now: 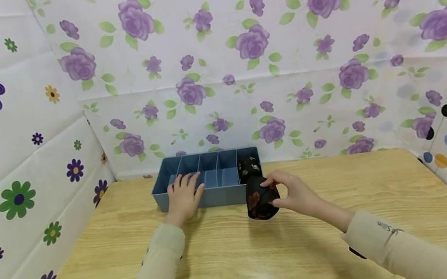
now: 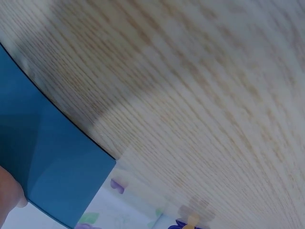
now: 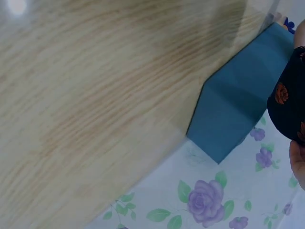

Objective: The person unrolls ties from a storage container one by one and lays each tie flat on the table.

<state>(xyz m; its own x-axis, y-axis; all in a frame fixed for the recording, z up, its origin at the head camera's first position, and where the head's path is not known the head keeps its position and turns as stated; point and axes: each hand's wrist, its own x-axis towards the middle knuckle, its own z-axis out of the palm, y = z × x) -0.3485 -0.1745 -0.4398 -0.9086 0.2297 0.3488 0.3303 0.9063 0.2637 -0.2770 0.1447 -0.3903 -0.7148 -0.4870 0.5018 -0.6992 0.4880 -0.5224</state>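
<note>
The left hand (image 1: 182, 198) reaches in from the near left with its palm turned down. Its fingers are loosely spread and fairly straight, laid over the near side of the box (image 1: 204, 200) left of its middle, and it grasps nothing in the head view. In the left wrist view a fingertip touches the rim.

The right hand (image 1: 292, 192) comes in from the near right, its forearm slanting to the far left. It pinches a black roll (image 1: 256, 203) by its right side, with fingers above and thumb below, so the gap between them is just the part gripped. The roll has red-orange flowers and is in front of the box's right end, partly overlapping the near wall in the head view; whether the two touch, I cannot tell.

The blue box is on the far side of the table (image 1: 227, 267), longest from left to right, near the floral cloth (image 1: 210, 58) behind. Dividers (image 1: 217, 165) split it into five compartments side by side. The rightmost holds a black bundle (image 1: 248, 167) with a pale pattern, just beyond the roll. The left hand's fingers extend over the second compartment from the left, its thumb pointing rightward.

Both sleeves are beige; the right sleeve (image 1: 382, 236) bears dark lettering near the cuff.
</note>
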